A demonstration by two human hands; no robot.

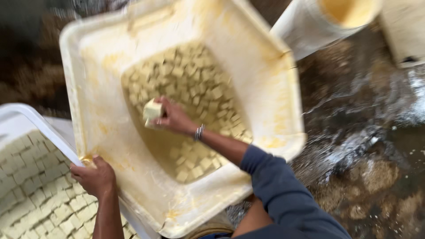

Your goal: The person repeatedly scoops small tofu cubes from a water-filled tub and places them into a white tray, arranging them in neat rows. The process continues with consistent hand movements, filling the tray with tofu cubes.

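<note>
A large cream plastic tub (265,79) stands tilted in front of me, stained yellow, with several pale cubes (195,84) in yellowish liquid at its bottom. My right hand (175,118) reaches into the tub and is shut on a few pale cubes (152,110) held above the liquid; a bangle circles the wrist. My left hand (94,177) grips the tub's near left rim, where it meets a white crate (31,117).
The white crate at the lower left is packed with rows of pale cubes (35,186). A white bucket (323,22) with yellow inside lies at the top right beside another white container (405,31). The floor (367,132) to the right is wet and dirty.
</note>
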